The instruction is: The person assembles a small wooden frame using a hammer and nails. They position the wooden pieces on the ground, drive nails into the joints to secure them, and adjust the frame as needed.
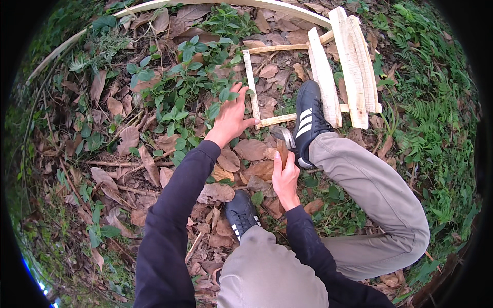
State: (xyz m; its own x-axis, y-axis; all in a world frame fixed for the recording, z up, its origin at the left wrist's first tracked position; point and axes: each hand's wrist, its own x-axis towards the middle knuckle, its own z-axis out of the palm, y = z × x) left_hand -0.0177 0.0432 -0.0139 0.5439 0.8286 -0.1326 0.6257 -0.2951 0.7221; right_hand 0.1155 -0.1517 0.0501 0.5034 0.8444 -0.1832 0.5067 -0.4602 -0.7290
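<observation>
A wooden frame lies on the leaf-covered ground, made of a narrow end strip (251, 84), a near rail (277, 119), a far rail (277, 49) and wider rough planks (325, 82) across its right part. My left hand (232, 117) is open beside the end strip, fingers spread and thumb at the near corner. In my right hand (285, 177) is a hammer (282, 146), gripped by its wooden handle. The hammer's metal head is just below the near rail, beside my right shoe (308, 115). That shoe covers part of the near rail, next to a plank.
A long pale strip of wood (226, 2) curves across the far side. Green leafy plants (177, 110) grow left of the frame, and ferns (436, 128) on the right. My left shoe (241, 211) rests on dry leaves; sticks (123, 164) lie at the left.
</observation>
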